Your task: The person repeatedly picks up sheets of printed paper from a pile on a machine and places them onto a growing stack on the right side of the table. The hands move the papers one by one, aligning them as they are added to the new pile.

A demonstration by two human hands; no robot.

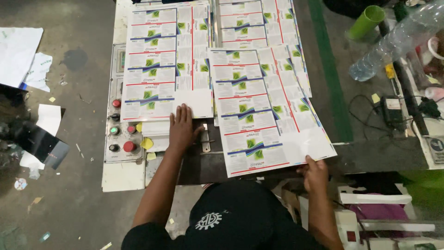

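Note:
Two large printed sheets with rows of white, green and blue label panels lie on a machine table. My left hand (181,127) presses flat, fingers spread, on the near edge of the left printed sheet (162,60). My right hand (316,173) grips the near right corner of the right printed sheet (266,111), which sits slanted and overhangs the table's front edge. More printed sheets (259,23) lie farther back under both.
A control panel (121,134) with red, green and black buttons sits left of my left hand. A clear plastic bottle (393,44) and a green tube (365,22) lie at the right, by cables. Paper scraps (27,60) litter the floor at left.

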